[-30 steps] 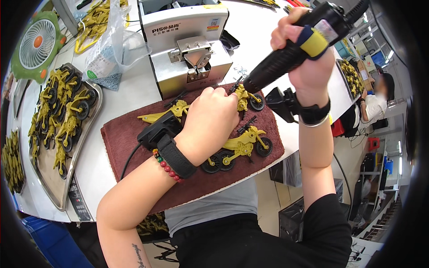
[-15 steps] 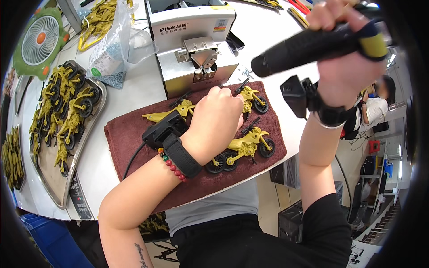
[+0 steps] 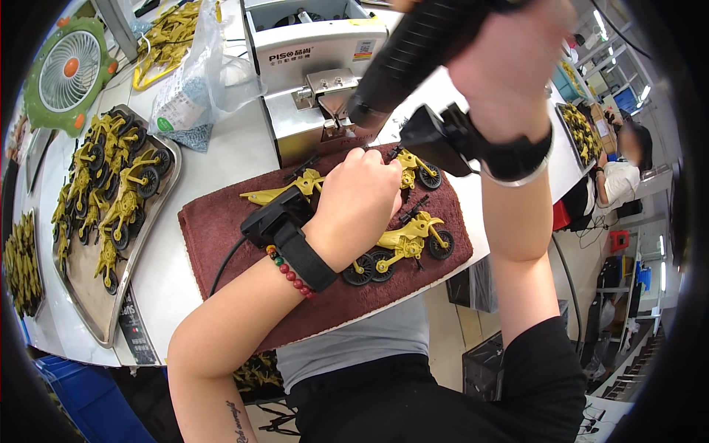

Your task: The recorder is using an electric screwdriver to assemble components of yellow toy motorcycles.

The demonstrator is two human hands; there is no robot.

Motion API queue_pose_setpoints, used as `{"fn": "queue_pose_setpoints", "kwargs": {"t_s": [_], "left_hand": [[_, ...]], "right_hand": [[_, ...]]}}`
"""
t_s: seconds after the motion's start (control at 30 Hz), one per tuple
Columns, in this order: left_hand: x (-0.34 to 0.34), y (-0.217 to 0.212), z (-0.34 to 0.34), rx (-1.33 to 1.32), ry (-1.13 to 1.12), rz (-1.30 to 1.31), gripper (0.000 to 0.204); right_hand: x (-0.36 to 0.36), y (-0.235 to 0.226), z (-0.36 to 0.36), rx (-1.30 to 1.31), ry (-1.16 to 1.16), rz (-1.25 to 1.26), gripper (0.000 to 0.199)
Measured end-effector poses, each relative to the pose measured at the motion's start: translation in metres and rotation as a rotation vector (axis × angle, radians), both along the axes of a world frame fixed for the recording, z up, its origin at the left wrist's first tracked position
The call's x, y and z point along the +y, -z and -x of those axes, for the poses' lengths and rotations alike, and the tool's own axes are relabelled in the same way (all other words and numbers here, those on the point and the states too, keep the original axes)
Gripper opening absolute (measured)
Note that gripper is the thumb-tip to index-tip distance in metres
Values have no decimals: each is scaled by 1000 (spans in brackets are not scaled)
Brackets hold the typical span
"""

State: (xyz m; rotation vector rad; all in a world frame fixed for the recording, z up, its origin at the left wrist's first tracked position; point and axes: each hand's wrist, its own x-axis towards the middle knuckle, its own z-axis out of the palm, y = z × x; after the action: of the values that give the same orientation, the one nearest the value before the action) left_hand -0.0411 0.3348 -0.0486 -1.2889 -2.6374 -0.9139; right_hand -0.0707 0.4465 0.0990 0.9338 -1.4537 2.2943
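A black electric screwdriver (image 3: 417, 55) is gripped in my right hand (image 3: 509, 70), which is blurred. Its lower end overlaps the front of a metal screw feeder (image 3: 303, 122); whether they touch I cannot tell. My left hand (image 3: 362, 192) curls over a yellow toy motorcycle (image 3: 410, 164) on the brown towel (image 3: 221, 251), covering much of it. Left of that hand a yellow tail piece (image 3: 273, 193) sticks out with a black handlebar behind it. Nearer me, another toy motorcycle (image 3: 405, 242) with black wheels lies on the towel.
At the left a metal tray (image 3: 166, 181) holds a pile of yellow toy motorcycles. A clear bag of small screws (image 3: 181, 107) and a green fan (image 3: 70, 66) stand behind it. A blue crate (image 3: 88, 391) sits below the table. A co-worker (image 3: 620, 181) is at the far right.
My right hand has brought the screwdriver left and inward, its end now at the screw feeder's front. My left hand stays in place on the toy motorcycle.
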Motion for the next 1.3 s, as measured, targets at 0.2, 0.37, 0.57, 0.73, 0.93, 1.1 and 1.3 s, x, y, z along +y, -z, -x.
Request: {"fn": "queue_pose_setpoints", "kwargs": {"t_s": [0.2,0.37,0.57,0.73,0.93,1.1,1.3], "left_hand": [[2,-4,-3,-2,-15,30,28],[4,0,-1,10,4,25,29],[0,-3,-1,-7,-5,30,29],[1,-2,-1,-4,0,35,29],[1,-3,-1,-2,2,32,29],[1,-2,-1,2,1,16,29],[0,-3,-1,1,-5,31,29]], "right_hand": [[72,-13,-54,-28,155,-222,23],[88,15,-81,-55,347,-221,23],[99,38,-78,-88,411,-151,24],[99,46,-77,-94,454,-117,26],[102,48,-76,-106,451,-108,27],[103,48,-76,-95,458,-110,26],[113,43,-80,-68,510,-126,24]]}}
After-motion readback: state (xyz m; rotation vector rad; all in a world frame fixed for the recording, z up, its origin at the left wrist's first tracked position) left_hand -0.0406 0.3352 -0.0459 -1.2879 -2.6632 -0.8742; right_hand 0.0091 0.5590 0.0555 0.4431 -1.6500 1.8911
